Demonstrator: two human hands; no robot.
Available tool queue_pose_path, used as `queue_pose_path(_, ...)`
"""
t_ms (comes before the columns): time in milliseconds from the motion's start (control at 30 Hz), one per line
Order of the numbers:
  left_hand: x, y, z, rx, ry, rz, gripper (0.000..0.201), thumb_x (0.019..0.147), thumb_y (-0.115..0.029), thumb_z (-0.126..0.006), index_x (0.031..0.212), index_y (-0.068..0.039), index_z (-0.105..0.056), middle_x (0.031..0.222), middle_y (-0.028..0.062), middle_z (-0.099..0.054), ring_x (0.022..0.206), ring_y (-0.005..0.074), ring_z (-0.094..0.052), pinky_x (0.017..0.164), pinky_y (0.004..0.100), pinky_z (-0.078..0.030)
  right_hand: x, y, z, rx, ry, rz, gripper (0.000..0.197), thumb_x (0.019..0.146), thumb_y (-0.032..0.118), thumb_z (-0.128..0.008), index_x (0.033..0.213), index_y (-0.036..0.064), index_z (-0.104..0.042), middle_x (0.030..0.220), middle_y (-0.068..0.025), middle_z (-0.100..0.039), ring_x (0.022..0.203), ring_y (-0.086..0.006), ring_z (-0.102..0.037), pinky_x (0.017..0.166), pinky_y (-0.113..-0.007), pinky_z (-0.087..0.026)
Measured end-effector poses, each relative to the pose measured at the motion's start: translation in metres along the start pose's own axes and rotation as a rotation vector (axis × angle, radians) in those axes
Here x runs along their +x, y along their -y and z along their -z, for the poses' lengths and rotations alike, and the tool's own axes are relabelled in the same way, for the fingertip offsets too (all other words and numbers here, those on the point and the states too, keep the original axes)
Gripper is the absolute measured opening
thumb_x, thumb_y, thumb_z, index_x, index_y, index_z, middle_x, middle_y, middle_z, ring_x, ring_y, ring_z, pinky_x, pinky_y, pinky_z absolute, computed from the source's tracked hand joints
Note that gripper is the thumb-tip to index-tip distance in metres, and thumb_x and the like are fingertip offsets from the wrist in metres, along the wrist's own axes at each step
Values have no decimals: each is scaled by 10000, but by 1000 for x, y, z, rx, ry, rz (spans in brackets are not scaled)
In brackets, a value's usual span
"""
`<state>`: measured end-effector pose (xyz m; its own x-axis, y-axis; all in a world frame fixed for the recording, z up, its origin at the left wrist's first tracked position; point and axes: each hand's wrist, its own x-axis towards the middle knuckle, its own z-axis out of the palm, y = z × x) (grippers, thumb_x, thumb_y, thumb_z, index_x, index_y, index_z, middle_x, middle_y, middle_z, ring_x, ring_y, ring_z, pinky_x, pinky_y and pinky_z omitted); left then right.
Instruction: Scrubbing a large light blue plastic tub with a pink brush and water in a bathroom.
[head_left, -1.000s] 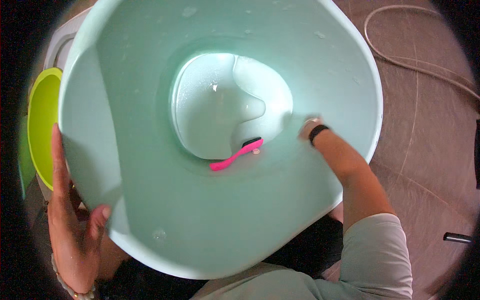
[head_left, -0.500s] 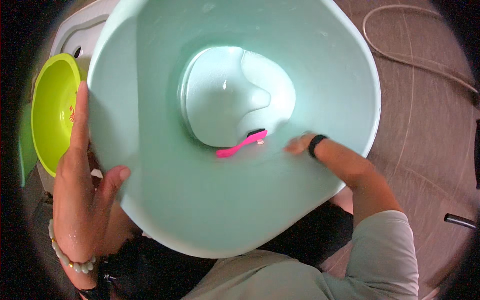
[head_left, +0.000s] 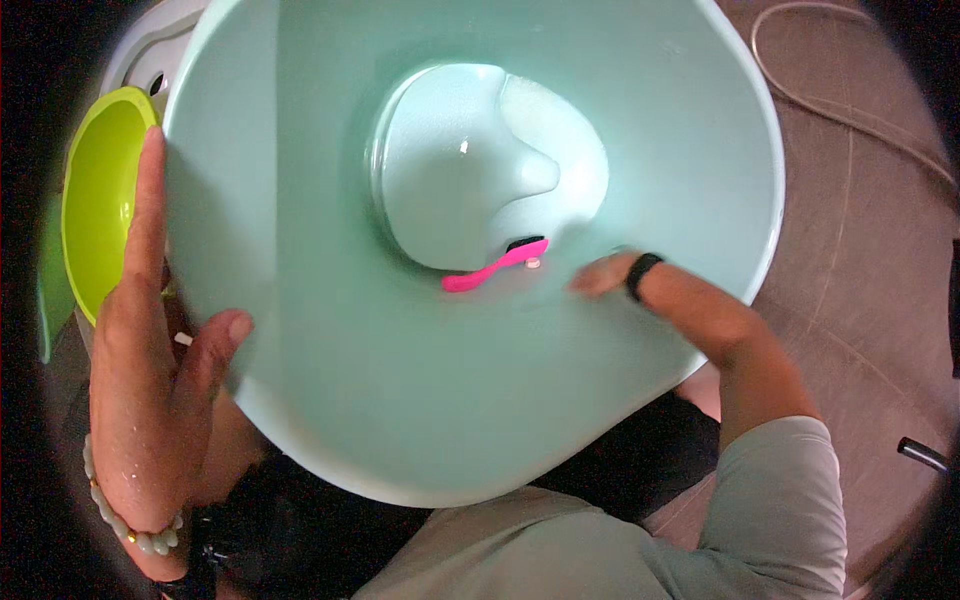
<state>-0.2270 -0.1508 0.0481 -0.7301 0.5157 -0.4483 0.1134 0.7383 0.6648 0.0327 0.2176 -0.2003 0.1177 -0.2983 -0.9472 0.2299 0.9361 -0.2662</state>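
A big pale mint-green tub point(head_left: 400, 380) is tilted toward me, its inside facing up at me. My left hand point(head_left: 150, 380) holds its left rim, thumb on the inner side and fingers along the outside. My right hand point(head_left: 603, 275) is inside, against the lower right wall; motion smears its fingers, and whether they hold anything cannot be made out. To its left, a pink brush point(head_left: 495, 266) with black bristles lies at the edge of the tub's bottom. Beside the brush head sits a small whitish round piece point(head_left: 532, 263).
A lime-green basin point(head_left: 95, 215) leans at the left, close to my left fingers. Behind it is a white fixture point(head_left: 140, 50) with a dark hole. A pale hose point(head_left: 850, 122) loops over the grey floor point(head_left: 870, 290) at the right. A black rod point(head_left: 922, 454) shows at the right edge.
The tub, with the brush in it, appears shifted slightly up and right in view. My left hand stays on the rim. My right hand keeps moving near the same part of the wall.
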Motion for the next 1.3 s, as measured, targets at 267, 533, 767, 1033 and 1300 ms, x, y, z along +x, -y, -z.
queue_pose_path(267,10,1,-4,47,0,-217,827,649,28,-569,1330,-74,-111,1310,164,-290,1197,216,-293,988,303,-226,37,12,-29,-20,70,-142,678,834,482,-296,1298,7,-158,1369,-156,-113,1265,-270,-118,1028,-381,-114)
queue_pose_path(533,2,5,4,1,42,-94,849,649,33,-575,1335,-86,-89,1326,143,-265,1192,197,-284,977,302,-238,7,130,21,99,-9,462,555,879,392,-214,1285,13,-215,1370,-158,-106,1263,-263,-129,1030,-361,-113)
queue_pose_path(767,-2,-5,8,31,59,-85,860,696,-226,-629,1332,-66,-72,1324,146,-263,1182,200,-297,965,306,-253,32,48,45,-215,-165,-170,457,866,343,-273,1138,20,-447,1177,-172,-443,1135,-301,-370,944,-398,-292)
queue_pose_path(1033,4,-8,3,-4,103,0,876,690,-248,-635,1330,-58,-68,1319,148,-269,1179,209,-300,973,301,-234,87,75,20,-541,-517,290,312,844,225,-337,1055,43,-477,1056,-137,-513,963,-319,-489,862,-386,-372)
queue_pose_path(1300,9,21,12,65,85,-144,878,689,-262,-632,1327,-40,-71,1325,149,-256,1191,215,-285,981,304,-216,30,49,29,-15,-461,-77,287,653,19,-530,938,43,-505,967,-114,-536,791,-273,-548,700,-343,-453)
